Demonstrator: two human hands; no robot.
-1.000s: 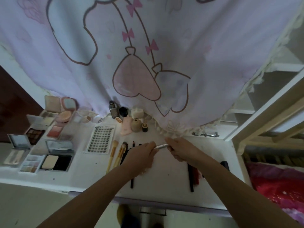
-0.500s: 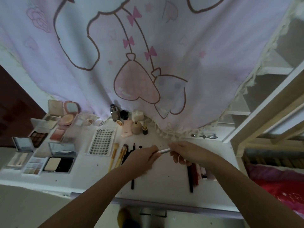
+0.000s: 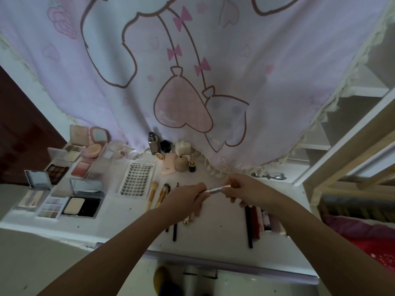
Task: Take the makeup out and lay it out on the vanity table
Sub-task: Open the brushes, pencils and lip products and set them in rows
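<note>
Two bare hands meet above mid-table, both on one slim silver-and-white makeup pen (image 3: 214,190), held level just over white vanity table (image 3: 215,229). Left hand (image 3: 185,200) w/ fingers curled, thumb and forefinger pinching pen's left end. Right hand (image 3: 245,190) pinching right end, other fingers loosely bent; can't tell if pen's cap is on or coming off.

Laid out already, left of left hand: two gold-handled makeup brushes (image 3: 158,195) side by side, thin black pencil (image 3: 175,229) running toward near edge. Further left: clear tray of false-lash clusters (image 3: 136,178), open black-and-cream powder compact (image 3: 82,207), small pastel eyeshadow palette (image 3: 50,209), dark brown eyeshadow palette (image 3: 56,171), pink blush pan (image 3: 81,168), round pink compact w/ mirror (image 3: 98,136) at far left.

Far centre, vs. curtain hem: dark glass bottle (image 3: 154,144), beige round jar (image 3: 181,163), pink tube (image 3: 168,165) lying flat. Under right forearm: long black stick (image 3: 249,227) beside dark red and pale pink tubes (image 3: 264,221), partly hidden.

Lilac cartoon-print curtain (image 3: 192,60) hanging behind all. Metal eyelash curler (image 3: 270,176) at far right of table.
</note>
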